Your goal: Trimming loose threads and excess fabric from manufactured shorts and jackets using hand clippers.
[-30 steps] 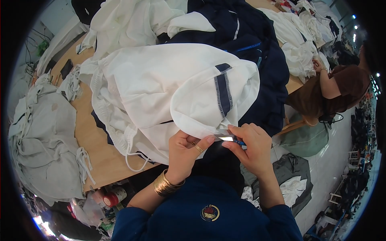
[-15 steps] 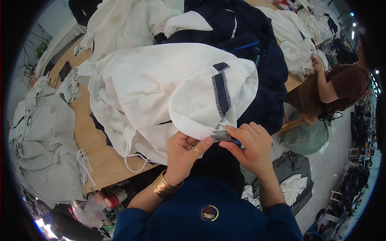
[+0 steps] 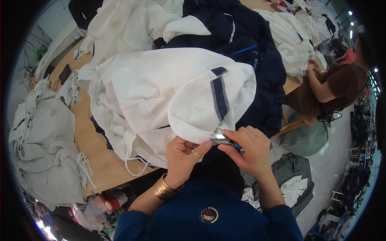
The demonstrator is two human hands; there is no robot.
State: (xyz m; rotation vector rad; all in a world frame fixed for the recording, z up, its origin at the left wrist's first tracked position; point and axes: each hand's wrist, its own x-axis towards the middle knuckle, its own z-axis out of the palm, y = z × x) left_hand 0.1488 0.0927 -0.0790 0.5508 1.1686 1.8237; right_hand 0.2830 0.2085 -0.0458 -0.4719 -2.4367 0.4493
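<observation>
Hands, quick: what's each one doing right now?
Left hand: pinching the white garment hem.
Right hand: closed on small metal snips at the hem.

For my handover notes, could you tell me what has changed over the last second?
Very little. The right hand shifted its small metal snips slightly left along the white garment edge. The left hand keeps pinching that edge; the piles on the wooden table stayed put.
</observation>
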